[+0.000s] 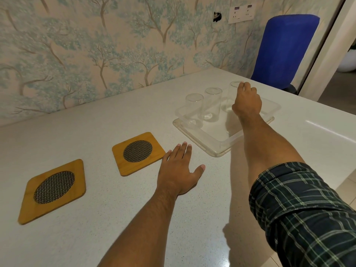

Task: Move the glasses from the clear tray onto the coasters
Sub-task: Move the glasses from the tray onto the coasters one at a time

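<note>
Three clear drinking glasses [212, 105] stood in the clear plastic tray [217, 145]. The right hand [247, 102] pinched the farthest glass's rim; beside the tray, the left hand [178, 170] lay spread on the bench [107, 218] near two square wooden coasters [137, 152].

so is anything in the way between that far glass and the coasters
Partly. The other two glasses stand in the clear tray beside the far glass, and the left hand rests flat beside the nearer coaster.
</note>
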A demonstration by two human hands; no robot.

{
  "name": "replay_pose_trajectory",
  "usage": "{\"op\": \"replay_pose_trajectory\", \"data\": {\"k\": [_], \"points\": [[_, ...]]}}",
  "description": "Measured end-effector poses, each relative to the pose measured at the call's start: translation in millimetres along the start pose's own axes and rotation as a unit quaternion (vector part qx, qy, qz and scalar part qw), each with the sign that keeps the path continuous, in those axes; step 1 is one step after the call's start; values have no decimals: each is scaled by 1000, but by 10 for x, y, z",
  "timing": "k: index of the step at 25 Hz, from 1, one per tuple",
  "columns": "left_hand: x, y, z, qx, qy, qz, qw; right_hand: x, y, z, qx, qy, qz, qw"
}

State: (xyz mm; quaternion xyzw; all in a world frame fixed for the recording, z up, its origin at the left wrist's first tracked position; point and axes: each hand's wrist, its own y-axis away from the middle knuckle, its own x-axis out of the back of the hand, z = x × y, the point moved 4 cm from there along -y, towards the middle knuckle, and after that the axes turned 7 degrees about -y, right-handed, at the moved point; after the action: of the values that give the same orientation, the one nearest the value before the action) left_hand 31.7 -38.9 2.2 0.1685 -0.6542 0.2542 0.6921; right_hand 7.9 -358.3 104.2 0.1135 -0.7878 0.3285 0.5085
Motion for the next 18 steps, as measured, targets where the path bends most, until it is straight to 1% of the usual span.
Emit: {"op": "replay_pose_trajectory", "data": {"k": [2,3,4,6,7,8,9,11,13,16,18], "points": [[-9,-7,-6,1,-2,1,1000,28,-10,2,-7,5,-18,1000],[-13,-9,-6,0,-4,1,1000,55,-5,-11,-11,-2,-15,1000],[-18,-14,-5,0,-5,0,1000,106,9,-43,-11,-17,6,1000],[-21,-13,-5,0,-6,-3,1000,262,83,-192,21,-63,107,992],[-19,-11,-7,1,-7,-4,1000,347,133,-301,51,-92,161,981],[-14,-10,-7,2,-7,-5,1000,413,177,-422,83,-117,194,970],[-9,-7,-5,2,-7,-5,1000,456,218,-550,113,-139,202,963],[2,-1,6,0,-8,-4,1000,476,290,-799,162,-175,169,956],[11,2,10,1,-8,-3,1000,441,368,-1008,188,-197,123,954],[17,0,4,3,-9,-1,1000,331,475,-1185,201,-180,79,960],[15,-3,3,3,-13,0,1000,265,508,-1212,196,-163,68,964]]}}
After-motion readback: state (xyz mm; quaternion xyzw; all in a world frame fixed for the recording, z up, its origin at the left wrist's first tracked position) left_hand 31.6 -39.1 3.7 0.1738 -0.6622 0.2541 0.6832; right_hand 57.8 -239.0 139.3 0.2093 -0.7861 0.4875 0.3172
